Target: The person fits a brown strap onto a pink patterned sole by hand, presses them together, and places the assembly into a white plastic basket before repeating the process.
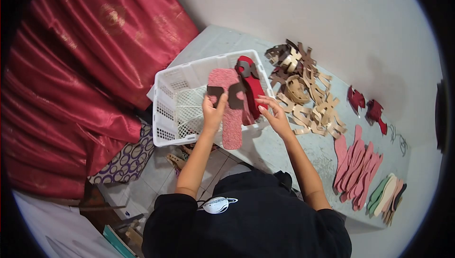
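Observation:
My left hand (214, 111) is closed on a pink textured sandal sole (232, 130), its thumb lying across the face. Dark brown strap pieces (235, 96) lie across the sole's upper half on both sides. The sole is held over the front of a white plastic basket (163, 140). Inside the basket's right end sit red sandal pieces (256, 87) with a grey strap part on top, partly hidden by the pink sole. My right hand (275, 115) is just right of these at the basket's edge, fingers bent and apart, with nothing visible in it.
A pile of tan and brown strap pieces (313, 108) lies right of the basket on the grey table (265, 146). Dark red straps (374, 111), pink soles (355, 168) and green, cream and black soles (381, 195) lie farther right. A red curtain (95, 68) hangs at left.

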Motion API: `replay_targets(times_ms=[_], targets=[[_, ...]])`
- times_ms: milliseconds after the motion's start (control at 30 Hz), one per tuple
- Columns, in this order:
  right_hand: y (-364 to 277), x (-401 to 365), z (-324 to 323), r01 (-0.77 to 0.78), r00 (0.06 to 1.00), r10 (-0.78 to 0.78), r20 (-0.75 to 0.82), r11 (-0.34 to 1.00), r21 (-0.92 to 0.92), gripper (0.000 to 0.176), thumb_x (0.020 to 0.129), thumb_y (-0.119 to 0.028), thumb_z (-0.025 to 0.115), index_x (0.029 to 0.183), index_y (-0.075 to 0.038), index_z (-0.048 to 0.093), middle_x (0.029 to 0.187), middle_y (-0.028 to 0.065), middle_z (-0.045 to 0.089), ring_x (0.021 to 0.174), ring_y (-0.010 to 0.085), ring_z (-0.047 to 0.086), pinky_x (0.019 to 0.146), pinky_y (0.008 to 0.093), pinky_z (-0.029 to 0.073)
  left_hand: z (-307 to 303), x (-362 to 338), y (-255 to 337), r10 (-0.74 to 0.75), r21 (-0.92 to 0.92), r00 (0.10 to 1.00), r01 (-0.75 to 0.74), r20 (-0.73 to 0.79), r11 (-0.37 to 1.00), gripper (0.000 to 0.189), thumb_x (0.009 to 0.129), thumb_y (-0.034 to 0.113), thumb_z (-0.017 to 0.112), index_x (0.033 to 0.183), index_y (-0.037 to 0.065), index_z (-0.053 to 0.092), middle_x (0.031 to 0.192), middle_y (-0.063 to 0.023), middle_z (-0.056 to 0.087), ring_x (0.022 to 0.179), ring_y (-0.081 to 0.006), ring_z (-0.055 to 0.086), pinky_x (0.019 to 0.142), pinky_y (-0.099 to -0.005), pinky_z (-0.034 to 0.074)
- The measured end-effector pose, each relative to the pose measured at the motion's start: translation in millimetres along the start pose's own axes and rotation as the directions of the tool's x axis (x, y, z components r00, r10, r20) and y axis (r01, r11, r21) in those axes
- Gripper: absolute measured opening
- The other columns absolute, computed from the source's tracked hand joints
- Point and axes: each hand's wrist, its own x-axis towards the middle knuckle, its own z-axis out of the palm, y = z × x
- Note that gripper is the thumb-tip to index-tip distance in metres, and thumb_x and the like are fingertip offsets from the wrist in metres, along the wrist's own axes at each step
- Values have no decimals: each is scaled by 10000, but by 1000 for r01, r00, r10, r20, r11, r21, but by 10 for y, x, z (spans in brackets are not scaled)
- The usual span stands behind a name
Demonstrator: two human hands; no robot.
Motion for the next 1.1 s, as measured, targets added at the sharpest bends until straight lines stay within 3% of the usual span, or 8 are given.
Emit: replay_targets(times_ms=[133, 367, 433, 567, 633, 733, 867, 1100], targets=[[75, 152, 225, 30, 997, -23, 72, 994, -101, 252, 809, -132, 558, 1049, -56, 575, 1124, 119, 507, 1135, 245, 412, 1005, 363, 235, -550, 351, -81, 49, -18, 980, -54, -191, 998, 186, 802, 117, 614, 940, 34, 520, 881, -10, 572, 778, -74, 522, 691, -211, 424], [55, 377, 554, 123, 986, -80, 147, 942, -312, 399, 784, -138, 566, 1166, -54, 483, 1272, 180, 352, 1205, 352, 323, 1002, 394, 251, -1243, 736, -659, -102, 34, 932, 122, -347, 992, 183, 783, 133, 636, 914, 28, 565, 875, -15, 589, 759, -90, 532, 691, -239, 422], [14, 428, 619, 134, 991, -110, 82, 913, -386, 493, 784, -131, 559, 1248, -76, 402, 1314, 192, 304, 1225, 371, 290, 996, 396, 268, -1366, 801, -811, -265, 106, 884, 328, -384, 939, 186, 777, 144, 642, 906, 31, 570, 863, -18, 593, 757, -99, 536, 689, -249, 423], [194, 515, 683, 121, 992, -118, 38, 867, -483, 540, 796, -109, 528, 1287, -26, 320, 1346, 208, 254, 1217, 372, 295, 981, 369, 301, -1581, 790, -1377, -387, -8, 798, 432, -463, 902, 181, 769, 134, 648, 899, 29, 577, 843, -23, 591, 746, -112, 538, 669, -264, 424], [363, 545, 711, 111, 992, -127, 10, 821, -560, 494, 805, -85, 505, 1264, 1, 345, 1322, 212, 303, 1201, 365, 324, 966, 372, 325, -1616, 738, -1502, -440, -17, 766, 490, -469, 872, 173, 768, 121, 644, 899, 29, 577, 834, -33, 590, 731, -123, 540, 661, -269, 425], [385, 583, 733, 222, 975, -147, 167, 671, -707, 425, 813, -49, 476, 1224, 22, 398, 1254, 198, 402, 1131, 342, 413, 947, 360, 349, -1603, 672, -1593, -535, 72, 734, 614, -418, 786, 167, 769, 112, 637, 890, 23, 565, 843, -49, 586, 741, -136, 540, 646, -289, 435], [563, 647, 869, 302, 952, -108, 286, 481, -823, 449, 758, -56, 495, 1203, -25, 444, 1264, 142, 411, 1117, 314, 425, 908, 356, 396, -1689, 627, -1872, -491, 161, 762, 596, -422, 787, 184, 771, 117, 636, 901, 14, 556, 854, -52, 583, 744, -132, 538, 639, -293, 435], [746, 725, 993, 317, 946, -55, 319, 367, -875, 406, 766, -111, 480, 1171, -94, 498, 1236, 81, 448, 1051, 273, 465, 860, 398, 403, -1564, 523, -1790, -539, 216, 758, 633, -369, 743, 227, 778, 157, 639, 918, 4, 546, 844, -57, 580, 755, -149, 534, 663, -295, 430]])
